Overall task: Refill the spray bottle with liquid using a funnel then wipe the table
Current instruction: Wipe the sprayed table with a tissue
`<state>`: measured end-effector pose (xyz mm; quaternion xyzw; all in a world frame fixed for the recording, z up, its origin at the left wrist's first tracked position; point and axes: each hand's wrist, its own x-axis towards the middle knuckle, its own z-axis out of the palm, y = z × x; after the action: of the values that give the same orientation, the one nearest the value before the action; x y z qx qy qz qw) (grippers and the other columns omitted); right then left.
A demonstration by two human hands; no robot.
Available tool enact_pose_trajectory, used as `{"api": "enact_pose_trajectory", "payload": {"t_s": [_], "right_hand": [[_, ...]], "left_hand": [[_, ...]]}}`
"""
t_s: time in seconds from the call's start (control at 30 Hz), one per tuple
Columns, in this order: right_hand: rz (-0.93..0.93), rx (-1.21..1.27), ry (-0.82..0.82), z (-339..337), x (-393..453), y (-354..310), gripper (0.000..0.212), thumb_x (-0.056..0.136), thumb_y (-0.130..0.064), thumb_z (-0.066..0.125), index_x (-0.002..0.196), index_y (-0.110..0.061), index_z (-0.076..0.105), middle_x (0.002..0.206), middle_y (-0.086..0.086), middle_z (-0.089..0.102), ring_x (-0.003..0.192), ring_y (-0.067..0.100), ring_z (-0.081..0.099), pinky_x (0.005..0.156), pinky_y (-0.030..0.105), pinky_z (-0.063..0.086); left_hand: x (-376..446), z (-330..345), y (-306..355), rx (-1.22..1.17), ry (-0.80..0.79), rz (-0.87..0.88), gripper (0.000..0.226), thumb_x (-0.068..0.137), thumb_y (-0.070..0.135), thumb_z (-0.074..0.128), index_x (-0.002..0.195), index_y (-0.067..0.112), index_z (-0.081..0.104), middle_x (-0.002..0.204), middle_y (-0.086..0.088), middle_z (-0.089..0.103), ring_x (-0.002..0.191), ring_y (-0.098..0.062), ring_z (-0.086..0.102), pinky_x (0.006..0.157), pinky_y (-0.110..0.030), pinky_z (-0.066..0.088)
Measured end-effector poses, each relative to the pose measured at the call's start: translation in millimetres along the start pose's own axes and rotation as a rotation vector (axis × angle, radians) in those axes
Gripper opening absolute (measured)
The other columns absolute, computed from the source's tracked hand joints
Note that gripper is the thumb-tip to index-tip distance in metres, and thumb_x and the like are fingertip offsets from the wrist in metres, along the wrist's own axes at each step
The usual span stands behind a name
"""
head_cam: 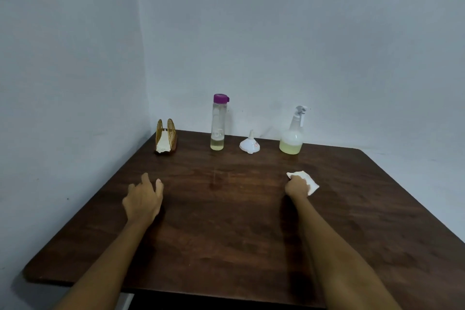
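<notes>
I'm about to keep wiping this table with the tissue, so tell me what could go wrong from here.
1. The right hand wipes with the tissue not far from the spray bottle; a wide forward stroke might knock it.
2. The funnel sits upside down and looks light, so a sweep could push it along the table.
3. The tall bottle looks narrow and could tip if bumped.

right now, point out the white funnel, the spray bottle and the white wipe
white plastic funnel (249, 145): head view, on its cone.
clear spray bottle (291, 142): head view, on its body.
white paper wipe (312, 184): head view, on its exposed corner.
</notes>
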<state>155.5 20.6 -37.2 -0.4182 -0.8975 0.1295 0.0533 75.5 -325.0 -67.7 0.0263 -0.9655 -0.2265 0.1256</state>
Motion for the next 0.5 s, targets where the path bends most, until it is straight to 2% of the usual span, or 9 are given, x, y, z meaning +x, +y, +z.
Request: {"api": "enact_pose_trajectory", "payload": {"t_s": [0.07, 0.13, 0.2, 0.33, 0.43, 0.5], "right_hand": [[-0.053, 0.047, -0.015, 5.6, -10.5, -35.6, 0.032, 0.101, -0.018, 0.038, 0.130, -0.013, 0.053, 0.135, 0.004, 0.055, 0.125, 0.017, 0.052, 0.098, 0.023, 0.037], [-0.174, 0.084, -0.056, 16.7, -25.1, -76.4, 0.035, 0.100, -0.015, 0.039, 0.132, -0.013, 0.052, 0.138, 0.005, 0.052, 0.129, 0.018, 0.049, 0.102, 0.023, 0.035], [-0.365, 0.097, -0.125, 34.6, -45.4, -118.3, 0.038, 0.098, -0.012, 0.041, 0.136, -0.014, 0.049, 0.142, 0.006, 0.048, 0.132, 0.021, 0.046, 0.109, 0.028, 0.033], [-0.783, 0.143, -0.294, 70.9, -105.7, -180.7, 0.047, 0.094, -0.002, 0.043, 0.140, -0.013, 0.045, 0.147, 0.012, 0.042, 0.135, 0.026, 0.039, 0.115, 0.033, 0.026], [-0.980, 0.115, -0.361, 80.1, -145.8, -193.0, 0.050, 0.089, 0.003, 0.048, 0.134, -0.018, 0.052, 0.146, 0.010, 0.041, 0.133, 0.029, 0.039, 0.112, 0.043, 0.034], [-0.996, 0.159, -0.346, 80.1, -149.8, -177.3, 0.053, 0.086, 0.007, 0.049, 0.131, -0.020, 0.055, 0.145, 0.007, 0.044, 0.132, 0.026, 0.041, 0.110, 0.043, 0.037]], "left_hand": [[4.9, -2.6, -9.0, -0.017, 0.017, -0.004, 0.050, 0.100, 0.038, 0.034, 0.139, 0.006, 0.039, 0.103, -0.015, 0.066, 0.105, -0.030, 0.057, 0.080, -0.041, 0.048], [8.0, -2.6, -17.5, -0.038, 0.023, -0.013, 0.049, 0.100, 0.037, 0.034, 0.137, 0.007, 0.041, 0.102, -0.016, 0.065, 0.100, -0.030, 0.059, 0.080, -0.041, 0.048], [11.4, -2.0, -24.7, -0.069, 0.020, -0.020, 0.049, 0.100, 0.037, 0.033, 0.138, 0.006, 0.040, 0.106, -0.018, 0.064, 0.100, -0.031, 0.060, 0.082, -0.042, 0.048], [12.6, -8.4, -30.0, -0.172, 0.014, -0.080, 0.054, 0.101, 0.038, 0.030, 0.143, 0.005, 0.032, 0.118, -0.022, 0.062, 0.111, -0.037, 0.057, 0.092, -0.047, 0.044], [5.0, -14.0, -29.1, -0.230, 0.019, -0.126, 0.054, 0.101, 0.038, 0.030, 0.144, 0.005, 0.030, 0.120, -0.022, 0.061, 0.113, -0.039, 0.056, 0.093, -0.049, 0.043], [-2.4, -17.4, -28.0, -0.195, -0.015, -0.082, 0.054, 0.101, 0.038, 0.029, 0.145, 0.006, 0.028, 0.119, -0.021, 0.062, 0.112, -0.038, 0.057, 0.092, -0.048, 0.044]]}}
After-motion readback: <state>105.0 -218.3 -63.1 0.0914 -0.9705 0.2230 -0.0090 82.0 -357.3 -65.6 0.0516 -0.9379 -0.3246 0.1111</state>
